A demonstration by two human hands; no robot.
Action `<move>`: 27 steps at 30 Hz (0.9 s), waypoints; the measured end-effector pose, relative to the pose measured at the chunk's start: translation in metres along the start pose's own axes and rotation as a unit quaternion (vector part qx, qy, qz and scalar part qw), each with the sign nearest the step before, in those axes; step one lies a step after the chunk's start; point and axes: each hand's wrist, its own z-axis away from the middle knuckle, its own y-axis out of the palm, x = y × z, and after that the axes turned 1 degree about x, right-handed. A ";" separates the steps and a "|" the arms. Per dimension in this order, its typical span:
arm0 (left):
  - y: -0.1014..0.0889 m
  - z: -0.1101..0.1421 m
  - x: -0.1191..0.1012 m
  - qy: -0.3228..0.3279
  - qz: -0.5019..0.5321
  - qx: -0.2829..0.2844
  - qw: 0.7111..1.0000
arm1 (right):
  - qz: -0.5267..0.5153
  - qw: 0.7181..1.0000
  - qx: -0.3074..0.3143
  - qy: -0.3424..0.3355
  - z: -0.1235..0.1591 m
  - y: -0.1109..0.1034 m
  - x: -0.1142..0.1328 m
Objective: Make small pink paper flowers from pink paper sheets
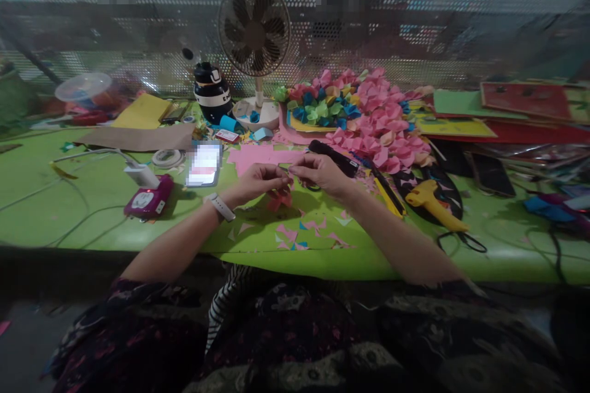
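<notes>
My left hand [263, 182], with a white band on the wrist, is closed in a pinch on a folded pink paper piece [279, 199] that hangs below the fingers. Almost touching its fingertips, my right hand [319, 173] is pinched too; whatever lies between its fingers is too small to make out. Flat pink paper [249, 159] lies just beyond both hands. On the green table [258, 261] below them are scattered pink, blue and white paper scraps [288, 233].
A lit phone [203, 163] and a purple power adapter [148, 199] lie left. Behind stand a black bottle [212, 95], a fan [254, 31] and heaped paper flowers [375, 116]. To the right are a yellow cutter [388, 195], a yellow glue gun [436, 204] and scissors [465, 242].
</notes>
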 end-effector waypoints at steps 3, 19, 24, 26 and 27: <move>-0.001 -0.001 0.002 -0.003 -0.010 0.011 1.000 | 0.020 1.000 0.011 0.001 -0.001 -0.002 -0.002; -0.013 -0.010 0.012 0.049 0.016 -0.156 0.986 | 0.615 0.782 0.047 0.093 0.004 -0.027 -0.002; -0.015 -0.011 0.011 0.066 0.028 -0.191 0.979 | 0.612 0.779 0.075 0.117 0.003 -0.035 0.000; -0.016 -0.012 0.011 0.073 0.028 -0.195 0.978 | 0.610 0.780 0.078 0.121 0.002 -0.037 -0.002; -0.018 -0.012 0.011 0.077 0.028 -0.196 0.977 | 0.606 0.783 0.074 0.117 0.002 -0.038 -0.003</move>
